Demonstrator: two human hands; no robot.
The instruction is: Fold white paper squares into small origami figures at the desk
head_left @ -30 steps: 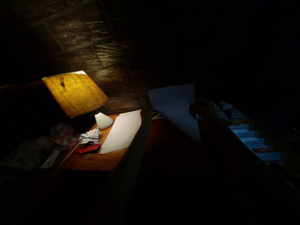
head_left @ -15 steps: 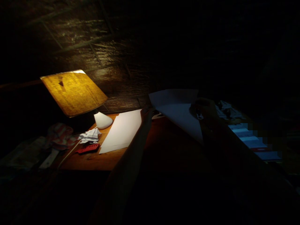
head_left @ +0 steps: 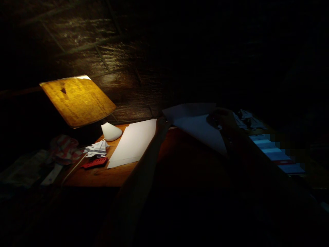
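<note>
The scene is very dark, lit only by a lamp. I hold a folded white sheet of paper (head_left: 199, 128) low over a wooden table (head_left: 102, 175). My left hand (head_left: 161, 124) pinches the sheet's left corner. My right hand (head_left: 223, 119) grips its right side near the fold. The sheet narrows to a point toward me on the right. A second flat white sheet (head_left: 132, 144) lies on the table just left of my left forearm.
A lamp with a yellow shade (head_left: 77, 101) and white base (head_left: 111, 132) stands at the table's left. Beside it lie crumpled paper (head_left: 97, 148) and a red flat object (head_left: 94, 163). Pale papers (head_left: 276, 154) and more crumpled scraps (head_left: 246, 118) lie right.
The upper flap of the held sheet has come down from upright to nearly flat. Both hands stayed at the sheet's two sides, and the whole sheet sank slightly toward the table.
</note>
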